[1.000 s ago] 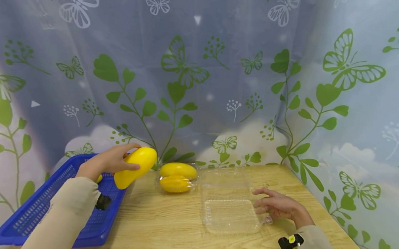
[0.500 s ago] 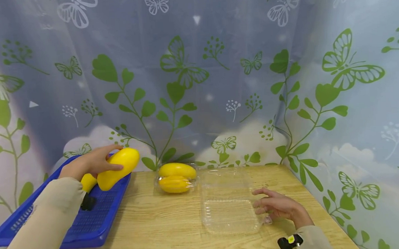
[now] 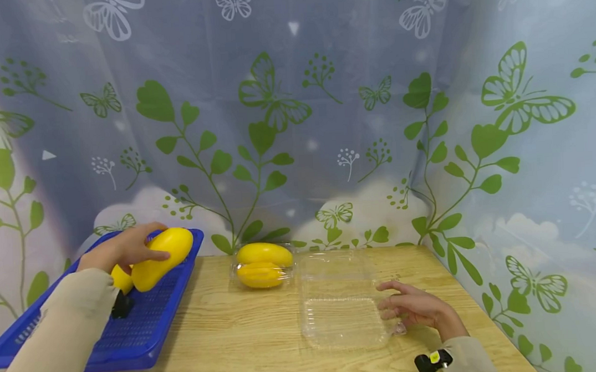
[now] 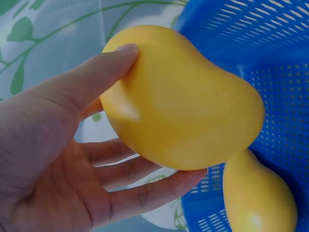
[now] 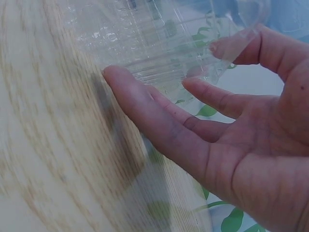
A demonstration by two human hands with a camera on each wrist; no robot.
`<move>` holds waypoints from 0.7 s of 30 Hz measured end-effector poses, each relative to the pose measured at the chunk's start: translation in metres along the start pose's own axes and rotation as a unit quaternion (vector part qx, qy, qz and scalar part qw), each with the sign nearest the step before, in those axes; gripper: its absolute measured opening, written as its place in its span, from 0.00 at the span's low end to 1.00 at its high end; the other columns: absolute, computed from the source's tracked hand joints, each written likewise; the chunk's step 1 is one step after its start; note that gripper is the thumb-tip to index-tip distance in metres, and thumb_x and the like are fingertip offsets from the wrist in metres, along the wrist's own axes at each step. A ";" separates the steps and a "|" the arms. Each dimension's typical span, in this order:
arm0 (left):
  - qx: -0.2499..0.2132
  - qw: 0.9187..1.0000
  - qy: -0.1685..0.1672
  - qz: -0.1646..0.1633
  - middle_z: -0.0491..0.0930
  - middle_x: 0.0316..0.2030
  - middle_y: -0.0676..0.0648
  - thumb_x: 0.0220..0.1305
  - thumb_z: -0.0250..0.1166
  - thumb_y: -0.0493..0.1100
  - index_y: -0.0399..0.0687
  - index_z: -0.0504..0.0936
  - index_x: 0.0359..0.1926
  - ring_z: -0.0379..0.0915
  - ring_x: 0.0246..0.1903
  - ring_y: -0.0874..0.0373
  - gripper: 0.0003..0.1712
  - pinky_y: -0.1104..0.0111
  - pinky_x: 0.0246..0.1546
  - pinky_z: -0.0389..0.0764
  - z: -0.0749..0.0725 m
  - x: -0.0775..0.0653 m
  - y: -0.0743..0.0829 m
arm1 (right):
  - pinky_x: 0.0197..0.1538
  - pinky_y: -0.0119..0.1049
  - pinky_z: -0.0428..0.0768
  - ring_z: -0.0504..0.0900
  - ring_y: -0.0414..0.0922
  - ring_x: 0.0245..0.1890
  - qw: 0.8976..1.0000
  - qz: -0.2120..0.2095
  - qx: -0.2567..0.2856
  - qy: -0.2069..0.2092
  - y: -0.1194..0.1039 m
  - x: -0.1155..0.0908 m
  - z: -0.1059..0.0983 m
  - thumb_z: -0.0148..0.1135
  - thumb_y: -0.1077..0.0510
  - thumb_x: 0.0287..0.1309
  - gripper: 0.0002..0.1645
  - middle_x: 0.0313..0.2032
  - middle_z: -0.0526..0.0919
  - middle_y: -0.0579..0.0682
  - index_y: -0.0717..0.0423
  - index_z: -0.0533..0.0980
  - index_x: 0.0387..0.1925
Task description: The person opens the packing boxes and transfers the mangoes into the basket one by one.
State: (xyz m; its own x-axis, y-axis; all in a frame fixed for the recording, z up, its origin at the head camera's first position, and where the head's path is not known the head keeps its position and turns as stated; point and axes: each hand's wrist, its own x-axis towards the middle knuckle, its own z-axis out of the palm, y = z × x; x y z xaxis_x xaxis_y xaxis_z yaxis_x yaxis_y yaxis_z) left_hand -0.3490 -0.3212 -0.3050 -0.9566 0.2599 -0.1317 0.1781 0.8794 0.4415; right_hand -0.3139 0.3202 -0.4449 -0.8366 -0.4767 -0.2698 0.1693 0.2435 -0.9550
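Note:
Thumb and fingers of my left hand (image 3: 118, 250) grip a smooth yellow mango (image 3: 165, 258) over the blue plastic basket (image 3: 148, 356). In the left wrist view, the thumb lies on one side of the mango and fingers on the other. Below it, a second mango (image 4: 260, 198) lies in the basket, partly covered by the hand in the head view. My right hand (image 3: 418, 309), its fingers loosely bent, rests at the right side of an opened clear plastic clamshell box (image 3: 344, 325). Its fingertips touch or nearly touch the box edge in the right wrist view.
Near the back of the wooden table (image 3: 234, 333), another clear box (image 3: 235, 277) contains two yellow mangoes (image 3: 264, 255), left of the open clamshell. A patterned curtain (image 3: 295, 125) hangs right behind the table and along its right side.
My left hand has moved left and slightly down with the mango, from beside the basket's right rim to over its inside. The right hand and clamshell box have stayed put.

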 end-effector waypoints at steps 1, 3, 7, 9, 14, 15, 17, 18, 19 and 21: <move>-0.001 1.000 -0.002 -0.004 0.61 0.67 0.18 0.67 0.70 0.59 0.37 0.54 0.76 0.74 0.54 0.26 0.52 0.54 0.29 0.88 0.001 0.000 -0.002 | 0.45 0.48 0.90 0.83 0.52 0.56 1.000 0.000 0.001 0.000 0.000 0.000 0.000 0.51 0.54 0.77 0.40 0.67 0.69 0.74 0.67 0.47 0.78; -0.002 1.000 -0.005 -0.014 0.61 0.67 0.19 0.66 0.70 0.59 0.37 0.54 0.76 0.74 0.53 0.27 0.52 0.53 0.30 0.89 0.003 0.001 -0.006 | 0.45 0.47 0.90 0.84 0.52 0.56 1.000 0.001 0.001 0.002 0.000 0.000 0.000 0.51 0.54 0.77 0.40 0.67 0.70 0.73 0.67 0.47 0.78; -0.009 0.999 -0.008 -0.032 0.62 0.66 0.20 0.65 0.70 0.61 0.38 0.55 0.76 0.74 0.52 0.29 0.53 0.51 0.33 0.89 0.007 0.002 -0.012 | 0.44 0.47 0.90 0.84 0.51 0.55 1.000 0.003 0.000 0.004 -0.001 -0.001 0.001 0.52 0.54 0.76 0.40 0.67 0.70 0.74 0.66 0.47 0.78; -0.010 0.999 -0.008 -0.039 0.62 0.66 0.20 0.65 0.70 0.61 0.38 0.54 0.76 0.74 0.52 0.29 0.54 0.51 0.34 0.89 0.008 0.002 -0.013 | 0.44 0.46 0.90 0.84 0.51 0.55 1.000 0.004 -0.001 0.005 -0.001 -0.001 0.000 0.52 0.54 0.76 0.40 0.67 0.69 0.74 0.66 0.47 0.78; -0.018 0.998 -0.011 -0.051 0.60 0.66 0.19 0.66 0.70 0.60 0.37 0.53 0.77 0.73 0.53 0.28 0.53 0.49 0.36 0.89 0.010 0.005 -0.016 | 0.44 0.46 0.90 0.84 0.52 0.55 1.000 0.005 0.000 0.007 -0.001 -0.001 -0.001 0.52 0.54 0.77 0.40 0.67 0.70 0.73 0.66 0.47 0.78; -0.020 0.998 -0.012 -0.054 0.59 0.66 0.19 0.66 0.70 0.59 0.37 0.53 0.77 0.73 0.53 0.28 0.53 0.49 0.36 0.89 0.011 0.006 -0.017 | 0.44 0.46 0.90 0.84 0.52 0.55 1.000 0.005 0.000 0.007 0.000 -0.001 -0.001 0.51 0.54 0.77 0.40 0.67 0.70 0.73 0.66 0.47 0.78; -0.019 0.998 -0.013 -0.059 0.59 0.66 0.18 0.66 0.70 0.58 0.36 0.53 0.77 0.73 0.53 0.27 0.52 0.49 0.35 0.89 0.012 0.007 -0.019 | 0.44 0.47 0.90 0.84 0.52 0.56 1.000 0.004 -0.001 0.006 0.000 0.000 -0.001 0.51 0.54 0.77 0.40 0.67 0.70 0.73 0.66 0.47 0.78; -0.017 0.998 -0.013 -0.060 0.58 0.66 0.18 0.67 0.70 0.57 0.36 0.53 0.77 0.73 0.53 0.27 0.52 0.49 0.34 0.88 0.013 0.008 -0.020 | 0.44 0.47 0.90 0.84 0.52 0.56 1.000 0.004 -0.001 0.006 0.001 0.000 -0.001 0.51 0.54 0.77 0.40 0.67 0.70 0.73 0.66 0.47 0.78; -0.016 0.998 -0.013 -0.062 0.58 0.67 0.17 0.67 0.70 0.56 0.36 0.53 0.77 0.72 0.54 0.26 0.51 0.49 0.34 0.88 0.014 0.009 -0.022 | 0.44 0.47 0.90 0.84 0.52 0.56 1.000 0.003 -0.001 0.006 0.001 0.000 -0.001 0.51 0.54 0.77 0.40 0.67 0.70 0.74 0.65 0.47 0.78; -0.015 0.998 -0.013 -0.065 0.57 0.67 0.17 0.67 0.70 0.55 0.35 0.53 0.77 0.71 0.55 0.25 0.51 0.49 0.34 0.88 0.016 0.011 -0.024 | 0.44 0.47 0.90 0.84 0.53 0.56 1.000 0.003 -0.002 0.006 0.001 0.000 -0.001 0.51 0.54 0.77 0.40 0.68 0.70 0.74 0.65 0.47 0.78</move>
State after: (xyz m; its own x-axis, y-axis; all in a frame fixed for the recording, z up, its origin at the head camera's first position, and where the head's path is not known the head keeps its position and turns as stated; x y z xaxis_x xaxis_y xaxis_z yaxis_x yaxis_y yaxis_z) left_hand -0.3605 -0.3332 -0.3317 -0.9651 0.1539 -0.2120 0.0447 0.8941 0.4457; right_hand -0.3145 0.3214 -0.4456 -0.8417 -0.4647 -0.2748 0.1729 0.2502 -0.9526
